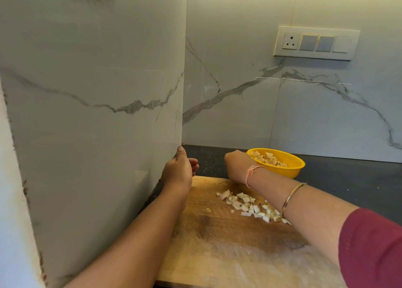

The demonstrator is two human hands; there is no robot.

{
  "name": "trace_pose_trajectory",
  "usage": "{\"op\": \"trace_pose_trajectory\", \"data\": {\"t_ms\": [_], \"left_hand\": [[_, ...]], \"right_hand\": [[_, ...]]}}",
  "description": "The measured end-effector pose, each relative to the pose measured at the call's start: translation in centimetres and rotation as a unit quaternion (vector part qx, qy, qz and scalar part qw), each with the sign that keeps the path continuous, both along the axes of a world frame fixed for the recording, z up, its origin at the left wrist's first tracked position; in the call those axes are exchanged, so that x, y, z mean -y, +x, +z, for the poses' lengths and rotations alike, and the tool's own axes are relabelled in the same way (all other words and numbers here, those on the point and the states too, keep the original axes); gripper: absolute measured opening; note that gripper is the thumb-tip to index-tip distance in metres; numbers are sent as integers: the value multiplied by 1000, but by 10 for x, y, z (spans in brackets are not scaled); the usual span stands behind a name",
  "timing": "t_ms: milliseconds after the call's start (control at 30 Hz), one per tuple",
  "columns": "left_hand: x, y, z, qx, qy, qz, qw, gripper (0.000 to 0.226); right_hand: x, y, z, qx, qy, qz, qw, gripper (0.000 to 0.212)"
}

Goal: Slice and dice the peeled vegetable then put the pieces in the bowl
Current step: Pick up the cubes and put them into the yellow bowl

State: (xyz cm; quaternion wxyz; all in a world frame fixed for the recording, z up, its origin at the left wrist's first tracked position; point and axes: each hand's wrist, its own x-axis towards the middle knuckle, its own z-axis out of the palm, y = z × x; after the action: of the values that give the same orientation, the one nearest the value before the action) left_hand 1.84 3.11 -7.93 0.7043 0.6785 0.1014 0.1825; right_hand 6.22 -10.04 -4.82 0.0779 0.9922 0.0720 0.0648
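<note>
While the marble wall (97, 91) is filling most of the view on the left and far side, the dark desk (348, 179) is running along its foot and carrying the wooden chopping board (217, 255) at the near edge. Just beyond the board's far right corner the yellow bowl (291, 168) is sitting on the desk, already holding a heap of cut vegetable (267, 158). The left hand (178, 170) is hovering over the board's far left corner beside the wall, thumb raised and fingers loosely curled, with nothing showing in it. The right hand (236, 163) is reaching at the bowl's left rim with its back turned to the camera, so I cannot tell whether it is grasping pieces or is released. A scatter of diced pieces (245, 205) is lying on the board's right half, partly under the right forearm; no knife is showing. The step in hand is looking like the transfer. To do it well, the person should be herding the loose dice into one pile first, cupping both hands around it, and carrying it low over the rim so that nothing is dropping onto the desk.
</note>
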Motion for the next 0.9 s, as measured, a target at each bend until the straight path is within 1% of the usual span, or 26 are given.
{"op": "trace_pose_trajectory", "data": {"t_ms": [100, 167, 200, 233, 300, 333, 367, 433, 500, 600, 667, 733, 800, 900], "left_hand": [[1, -1, 1, -2, 4, 0, 1000, 55], [1, -1, 1, -3, 3, -1, 1000, 55], [0, -1, 1, -4, 1, -1, 1000, 55], [1, -1, 1, -6, 1, -2, 1000, 55], [0, -1, 0, -8, 0, -3, 1000, 55], [0, 0, 0, -7, -2, -2, 1000, 55], [0, 0, 0, -6, -3, -1, 1000, 55], [0, 1, 1, -6, -6, 0, 1000, 55], [0, 1, 1, -8, -8, -2, 1000, 54], [-1, 1, 1, -9, -7, -3, 1000, 54], [-1, 1, 1, -10, -3, -1, 1000, 55], [-1, 2, 1, -12, -1, 0, 1000, 56], [-1, 2, 1, -16, -3, 1, 1000, 56], [-2, 2, 1, -20, -11, 0, 1000, 56]], "right_hand": [[2, 1, 4, -6, 4, -2, 1000, 24], [6, 2, 13, -16, 26, 1, 1000, 22], [9, 1, 20, -23, 54, 1, 998, 21], [12, -2, 28, -40, 109, 5, 993, 21], [16, -11, 42, -88, 232, 26, 968, 21], [16, -19, 48, -117, 264, 39, 957, 19], [16, -27, 50, -139, 274, 47, 950, 17], [15, -42, 49, -142, 259, 64, 953, 17], [15, -52, 42, -93, 228, 88, 965, 24], [18, -59, 31, -13, 174, 110, 978, 42], [19, -62, 24, 39, 142, 124, 981, 54], [19, -64, 19, 66, 137, 132, 980, 58], [17, -65, 15, 44, 142, 149, 978, 52], [13, -67, 10, -51, 163, 186, 968, 30]]}}
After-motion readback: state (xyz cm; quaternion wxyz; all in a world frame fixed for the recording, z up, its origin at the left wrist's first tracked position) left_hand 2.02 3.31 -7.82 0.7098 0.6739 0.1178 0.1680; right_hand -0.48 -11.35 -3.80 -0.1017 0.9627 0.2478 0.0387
